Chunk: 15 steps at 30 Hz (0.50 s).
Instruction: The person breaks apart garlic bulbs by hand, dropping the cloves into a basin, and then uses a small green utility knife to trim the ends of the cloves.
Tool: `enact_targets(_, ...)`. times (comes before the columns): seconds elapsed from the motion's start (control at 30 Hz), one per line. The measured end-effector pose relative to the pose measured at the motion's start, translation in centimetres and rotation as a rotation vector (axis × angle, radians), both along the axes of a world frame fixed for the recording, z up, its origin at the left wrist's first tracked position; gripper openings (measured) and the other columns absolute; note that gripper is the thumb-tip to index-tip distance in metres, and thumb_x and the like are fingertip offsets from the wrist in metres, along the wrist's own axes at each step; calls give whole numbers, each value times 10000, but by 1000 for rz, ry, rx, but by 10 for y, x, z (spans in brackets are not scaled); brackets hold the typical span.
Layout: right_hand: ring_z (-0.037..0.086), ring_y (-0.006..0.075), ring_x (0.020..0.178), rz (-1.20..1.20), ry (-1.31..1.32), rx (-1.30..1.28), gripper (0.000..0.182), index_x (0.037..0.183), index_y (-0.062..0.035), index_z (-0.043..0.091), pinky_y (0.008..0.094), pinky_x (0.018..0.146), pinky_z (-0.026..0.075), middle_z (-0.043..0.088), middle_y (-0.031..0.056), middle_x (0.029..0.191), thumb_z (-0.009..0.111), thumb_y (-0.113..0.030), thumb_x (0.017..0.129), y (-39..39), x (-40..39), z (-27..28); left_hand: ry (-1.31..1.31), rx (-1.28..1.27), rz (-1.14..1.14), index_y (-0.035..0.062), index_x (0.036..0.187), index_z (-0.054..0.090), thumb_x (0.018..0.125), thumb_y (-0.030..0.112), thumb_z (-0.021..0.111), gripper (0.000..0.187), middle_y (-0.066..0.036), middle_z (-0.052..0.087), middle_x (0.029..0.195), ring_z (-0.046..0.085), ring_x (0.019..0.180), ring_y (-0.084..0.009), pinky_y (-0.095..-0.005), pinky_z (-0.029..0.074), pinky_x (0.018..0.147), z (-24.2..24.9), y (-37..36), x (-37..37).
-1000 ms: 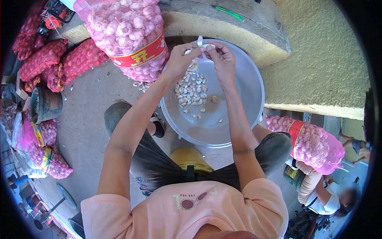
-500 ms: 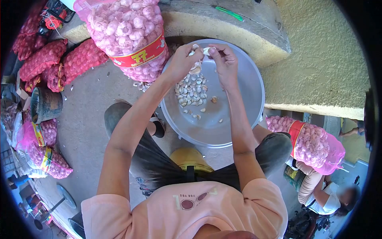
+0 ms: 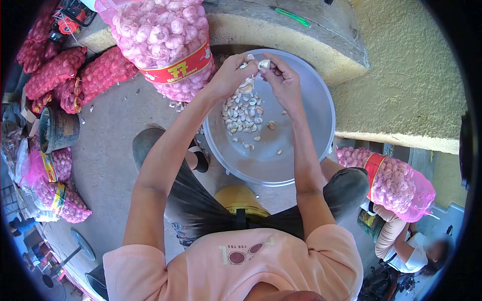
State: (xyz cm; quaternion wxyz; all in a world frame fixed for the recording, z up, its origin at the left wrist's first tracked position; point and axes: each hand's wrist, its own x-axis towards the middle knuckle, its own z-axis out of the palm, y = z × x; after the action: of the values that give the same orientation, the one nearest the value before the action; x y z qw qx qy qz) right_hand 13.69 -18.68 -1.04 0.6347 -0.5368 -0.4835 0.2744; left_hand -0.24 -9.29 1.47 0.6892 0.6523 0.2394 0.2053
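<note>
Over a wide, round, silvery-grey basin [image 3: 261, 164], the right hand [image 3: 283, 84] pinches a white garlic piece [image 3: 264, 64] between its fingers; the left hand [image 3: 232, 78] grips a pale, partly hidden scrap [image 3: 250, 57]. Light fingertip pressure should limit bruising.

The left hand [image 3: 234, 78] and right hand [image 3: 283, 80] hold garlic [image 3: 264, 64] at their fingertips, close together above the far part of a wide basin [image 3: 306, 145]. Loose cloves [image 3: 242, 114] lie in the basin, mostly toward its left side, with a few scattered apart. A pink sack [image 3: 170, 40] stands just left of the basin; a green tool [image 3: 292, 17] lies on the ledge [image 3: 321, 35] beyond. A yellow bucket [image 3: 241, 196] sits between the person's legs. At right, another person [image 3: 414, 253] sits near a second sack [image 3: 394, 183].
</note>
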Motion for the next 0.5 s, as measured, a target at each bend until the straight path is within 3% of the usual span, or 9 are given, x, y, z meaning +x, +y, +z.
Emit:
enact_targets(0.1, 503, 67, 716, 127, 155, -111, 247, 1073, -4, 610, 224, 655, 438, 583, 31, 911, 496, -196, 967, -4, -1, 4, -95, -94, -1, 46, 889, 583, 908, 241, 529, 203, 29, 541, 814, 483, 773, -53, -228, 400, 682, 0, -2, 2)
enact_targets(0.17, 436, 66, 660, 230, 749, -32, 248, 1002, 2, 578, 233, 597, 390, 533, 14, 815, 489, -226, 964, -2, -4, 0, -82, -112, 22, 51, 883, 582, 905, 237, 530, 194, 25, 544, 806, 495, 760, -56, -228, 406, 676, 1, 0, 0)
enact_targets(0.2, 436, 66, 660, 231, 751, -32, 248, 1002, 2, 578, 233, 597, 390, 533, 14, 815, 489, -226, 964, 0, -6, 0, -68, -132, 43, 57, 878, 580, 901, 233, 532, 184, 22, 547, 798, 508, 747, -59, -228, 412, 669, 2, 1, -2)
enact_targets(0.27, 383, 83, 622, 163, 1177, 128, 272, 1004, -15, 544, 242, 576, 368, 472, 0, 733, 480, -276, 958, 1, -8, -1, -78, -169, 76, 57, 874, 579, 898, 233, 534, 183, 18, 552, 788, 520, 728, -62, -226, 418, 653, 0, 5, -4)
enact_targets(0.4, 422, 94, 627, 74, 1234, 200, 315, 1009, -18, 529, 259, 567, 380, 494, 19, 747, 472, -324, 955, -8, 12, -42, -90, -151, 167, 54, 851, 583, 893, 235, 539, 191, 8, 562, 767, 540, 676, -60, -215, 425, 594, 1, 23, -12)
enact_targets(0.47, 498, 115, 676, 114, 426, -561, 407, 1151, 6, 507, 261, 592, 425, 583, 69, 895, 484, -347, 949, -19, 27, -109, -39, -123, 143, 48, 855, 595, 893, 236, 539, 200, 10, 560, 766, 535, 669, -56, -211, 418, 580, 0, 27, -15)
enact_targets(0.5, 498, 115, 676, 115, 423, -558, 407, 1151, 6, 507, 261, 592, 425, 583, 69, 895, 484, -347, 949, -25, 24, -146, 12, -95, 123, 42, 859, 606, 894, 237, 539, 209, 12, 557, 765, 529, 662, -52, -207, 411, 566, 0, 28, -16)
